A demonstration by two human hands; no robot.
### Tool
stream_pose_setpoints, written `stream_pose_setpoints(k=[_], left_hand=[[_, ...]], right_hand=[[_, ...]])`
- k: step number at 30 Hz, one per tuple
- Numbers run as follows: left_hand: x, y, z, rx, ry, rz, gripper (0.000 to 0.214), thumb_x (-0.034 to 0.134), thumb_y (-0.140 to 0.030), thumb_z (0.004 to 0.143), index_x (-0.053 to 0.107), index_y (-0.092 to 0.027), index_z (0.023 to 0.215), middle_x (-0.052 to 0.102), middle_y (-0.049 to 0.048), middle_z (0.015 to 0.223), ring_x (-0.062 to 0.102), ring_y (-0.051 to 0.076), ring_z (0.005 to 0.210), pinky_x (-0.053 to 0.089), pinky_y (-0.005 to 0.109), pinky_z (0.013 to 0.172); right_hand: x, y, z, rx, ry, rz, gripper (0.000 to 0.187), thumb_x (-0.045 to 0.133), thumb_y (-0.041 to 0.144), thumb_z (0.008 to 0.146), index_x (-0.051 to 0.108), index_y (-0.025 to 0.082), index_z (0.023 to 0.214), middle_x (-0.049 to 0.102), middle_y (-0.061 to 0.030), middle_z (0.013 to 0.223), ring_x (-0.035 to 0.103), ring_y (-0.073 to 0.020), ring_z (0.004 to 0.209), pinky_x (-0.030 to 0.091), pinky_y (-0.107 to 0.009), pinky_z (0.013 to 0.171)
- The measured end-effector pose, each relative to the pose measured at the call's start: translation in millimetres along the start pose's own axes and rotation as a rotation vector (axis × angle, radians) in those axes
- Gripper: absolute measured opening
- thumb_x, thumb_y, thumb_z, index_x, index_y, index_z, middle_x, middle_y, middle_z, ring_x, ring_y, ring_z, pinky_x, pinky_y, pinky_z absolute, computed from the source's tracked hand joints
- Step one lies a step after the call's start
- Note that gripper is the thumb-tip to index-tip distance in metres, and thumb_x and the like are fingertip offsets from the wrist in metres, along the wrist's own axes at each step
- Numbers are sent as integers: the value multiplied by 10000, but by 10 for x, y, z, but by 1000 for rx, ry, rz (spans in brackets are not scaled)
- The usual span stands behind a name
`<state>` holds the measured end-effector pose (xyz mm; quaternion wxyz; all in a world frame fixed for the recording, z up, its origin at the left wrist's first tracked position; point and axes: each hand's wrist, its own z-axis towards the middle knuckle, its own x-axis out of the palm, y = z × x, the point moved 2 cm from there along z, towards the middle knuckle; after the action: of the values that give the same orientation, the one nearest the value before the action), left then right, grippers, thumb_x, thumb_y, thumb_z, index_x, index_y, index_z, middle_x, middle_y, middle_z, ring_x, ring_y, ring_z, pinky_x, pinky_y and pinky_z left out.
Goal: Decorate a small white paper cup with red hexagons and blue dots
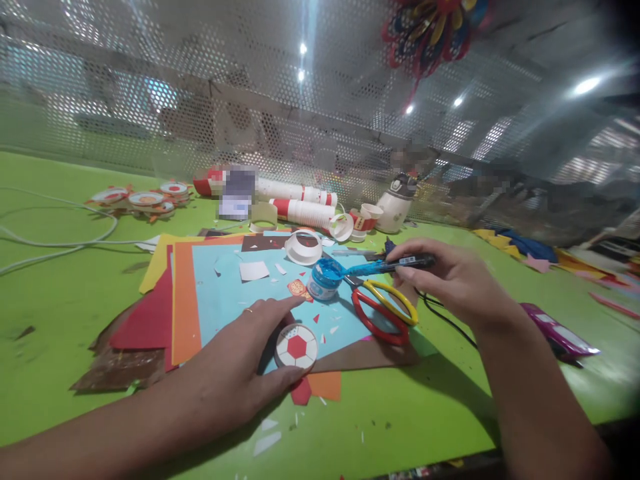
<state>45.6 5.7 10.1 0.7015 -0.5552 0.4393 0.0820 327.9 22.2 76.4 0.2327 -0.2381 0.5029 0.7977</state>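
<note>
My left hand (245, 363) rests on the coloured paper sheets, thumb and fingers curled round a small white paper ring with a red hexagon pattern (297, 347). My right hand (450, 280) grips a black glue gun (400, 264) whose blue tip points left at an open pot of blue paint (324, 277). Red and yellow scissors (383, 307) lie just under that hand. A light blue sheet (225, 293) tops the stack of orange, yellow, red and brown paper.
Stacked paper cups (300, 203) and cut cup rings (303, 247) lie behind the sheets, beside a white bottle (395, 207). White cables (60, 243) cross the green table at left. A purple packet (557, 333) lies right. A perforated metal screen closes the back.
</note>
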Motion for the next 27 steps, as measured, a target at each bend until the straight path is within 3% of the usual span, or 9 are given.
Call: stream_pose_setpoints(k=[6, 12, 16, 19, 27], left_hand=[[9, 11, -7, 15, -10, -1, 584, 580, -403, 862, 429, -248, 1404, 597, 90, 1243, 594, 291, 1105, 499, 436, 948], [16, 10, -10, 9, -34, -35, 565, 588, -390, 870, 431, -264, 1398, 592, 78, 1291, 587, 287, 1139, 490, 430, 973], [12, 25, 8, 19, -2, -25, 583, 587, -402, 862, 424, -245, 1399, 594, 95, 1266, 588, 297, 1126, 493, 445, 958], [11, 44, 10, 30, 4, -29, 600, 595, -403, 853, 417, -248, 1405, 588, 95, 1263, 593, 292, 1110, 495, 436, 948], [2, 21, -11, 26, -2, -36, 557, 586, -359, 863, 430, -243, 1385, 609, 84, 1195, 610, 276, 1057, 491, 436, 937]], right_hand=[[-59, 19, -19, -28, -53, 21, 153, 698, 276, 813, 720, 223, 955, 701, -24, 819, 654, -145, 697, 519, -252, 607], [146, -21, 59, 79, -167, 92, 152, 679, 313, 815, 684, 180, 888, 646, 8, 586, 628, -134, 550, 486, -252, 528], [192, -59, 88, 116, -204, 123, 128, 680, 294, 787, 679, 179, 845, 624, 22, 549, 618, -129, 520, 477, -253, 516], [110, -58, 63, 87, -185, 76, 116, 670, 267, 787, 688, 183, 865, 661, 1, 599, 633, -137, 551, 495, -259, 535], [-33, -27, -6, -69, 19, -26, 164, 690, 300, 835, 724, 243, 985, 702, -29, 878, 650, -160, 743, 526, -274, 654]])
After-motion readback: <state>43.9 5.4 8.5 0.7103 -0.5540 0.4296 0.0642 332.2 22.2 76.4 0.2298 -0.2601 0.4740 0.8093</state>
